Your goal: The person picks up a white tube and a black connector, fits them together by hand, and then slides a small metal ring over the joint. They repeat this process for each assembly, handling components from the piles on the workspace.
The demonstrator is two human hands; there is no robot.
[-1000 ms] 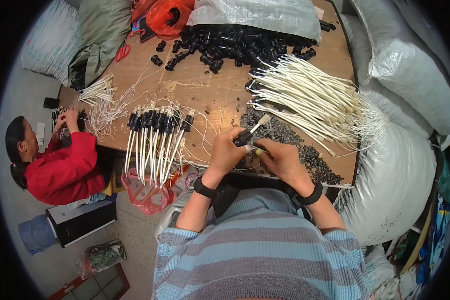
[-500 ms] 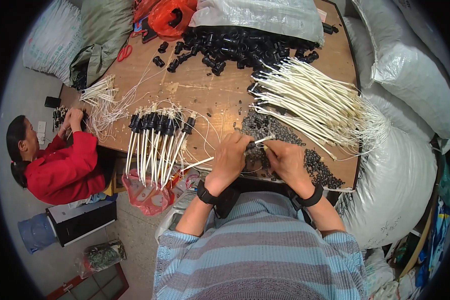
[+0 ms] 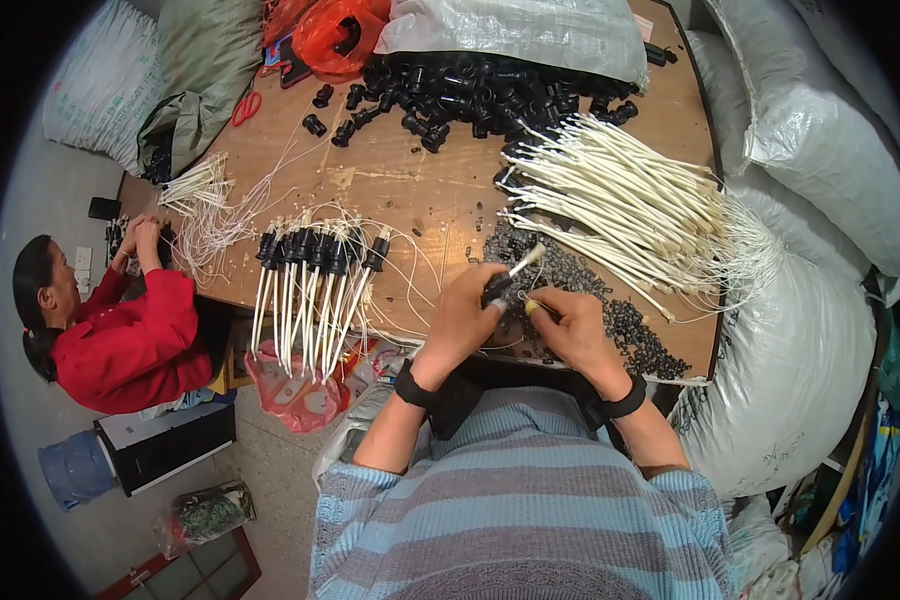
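Note:
My left hand [image 3: 458,318] is closed around a black plastic socket [image 3: 494,289]. From the socket's top sticks a white sleeved wire end [image 3: 526,261], tilted up to the right. Close beside it, my right hand [image 3: 578,326] has thumb and forefinger pinched together, with something yellow at the fingertip; what they hold is too small to make out. Beneath both hands spreads a heap of small dark grey and black plastic pieces [image 3: 638,335]. Left of my hands, several black sockets with white sleeved wires [image 3: 315,250] lie in a row over the table edge.
A large bundle of white sleeved wires [image 3: 620,205] lies at the right of the wooden table [image 3: 370,180]. Loose black sockets [image 3: 470,95] are heaped at the back, near red scissors [image 3: 246,108]. Full white sacks [image 3: 780,380] flank the right side. A co-worker in red [image 3: 135,340] sits at left.
The socket in my left hand has turned, so its white wire end now points more upward. My right hand has drawn slightly down and away from that end.

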